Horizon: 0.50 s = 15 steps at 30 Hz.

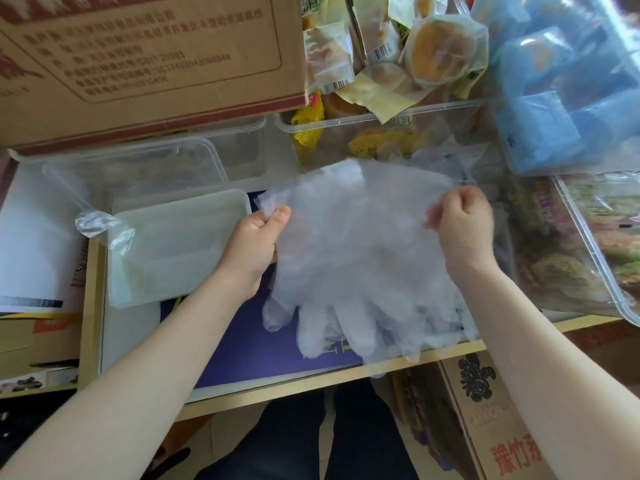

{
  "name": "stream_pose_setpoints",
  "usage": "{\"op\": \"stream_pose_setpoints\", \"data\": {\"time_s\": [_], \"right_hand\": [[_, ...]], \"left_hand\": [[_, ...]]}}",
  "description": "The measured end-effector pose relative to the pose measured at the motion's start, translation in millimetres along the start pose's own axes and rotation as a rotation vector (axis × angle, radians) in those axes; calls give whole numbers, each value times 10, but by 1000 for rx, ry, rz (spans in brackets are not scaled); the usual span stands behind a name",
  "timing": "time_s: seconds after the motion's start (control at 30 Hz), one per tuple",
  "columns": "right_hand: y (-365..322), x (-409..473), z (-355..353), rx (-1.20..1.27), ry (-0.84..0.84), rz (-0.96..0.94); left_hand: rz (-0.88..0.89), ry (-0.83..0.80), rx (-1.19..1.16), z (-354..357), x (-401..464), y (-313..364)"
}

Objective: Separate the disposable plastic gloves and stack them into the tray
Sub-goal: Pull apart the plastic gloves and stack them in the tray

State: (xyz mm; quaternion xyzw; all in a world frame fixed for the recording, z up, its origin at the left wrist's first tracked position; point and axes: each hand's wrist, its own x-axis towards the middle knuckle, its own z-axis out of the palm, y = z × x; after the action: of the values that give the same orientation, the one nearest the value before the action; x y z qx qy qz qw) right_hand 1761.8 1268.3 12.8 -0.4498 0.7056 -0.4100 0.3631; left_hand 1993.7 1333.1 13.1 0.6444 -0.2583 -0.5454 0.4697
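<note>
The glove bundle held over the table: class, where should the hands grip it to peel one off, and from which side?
Grip the glove bundle at its cuff edge, from above. The cuffs face up and the fingers hang down, as left hand and right hand show.

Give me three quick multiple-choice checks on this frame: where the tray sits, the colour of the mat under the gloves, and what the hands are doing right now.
1. Where is the white tray relative to the held gloves?
A. On the person's left of them
B. On the person's right of them
C. Directly beneath them

2. What colour is the mat below the gloves?
A. Red
B. Dark blue
C. Green

3. How are the gloves held?
A. Lying flat in the tray
B. By one hand only
C. By both hands at the cuff end, finger ends hanging

Answers:
1. A: the white tray lies beyond the left hand, away from the bunch of gloves.
2. B: the mat is dark blue.
3. C: the left hand and right hand each pinch the top edge.
</note>
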Motion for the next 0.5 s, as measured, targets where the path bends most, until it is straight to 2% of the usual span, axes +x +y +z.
{"op": "stream_pose_setpoints", "data": {"time_s": [0.13, 0.27, 0.33, 0.43, 0.5], "right_hand": [[-305, -125, -311, -336, 261, -321], [-732, -289, -396, -283, 444, -609], [-796, -458, -243, -301, 345, -668], [-645, -703, 179, -361, -48, -560], [-486, -804, 447, -264, -279, -453]], "left_hand": [[81, 173, -70, 4, 56, 110], [161, 198, -35, 36, 51, 162], [198, 159, 33, 102, -13, 136], [210, 48, 104, 222, -121, 66], [208, -51, 64, 284, -185, 39]]}}
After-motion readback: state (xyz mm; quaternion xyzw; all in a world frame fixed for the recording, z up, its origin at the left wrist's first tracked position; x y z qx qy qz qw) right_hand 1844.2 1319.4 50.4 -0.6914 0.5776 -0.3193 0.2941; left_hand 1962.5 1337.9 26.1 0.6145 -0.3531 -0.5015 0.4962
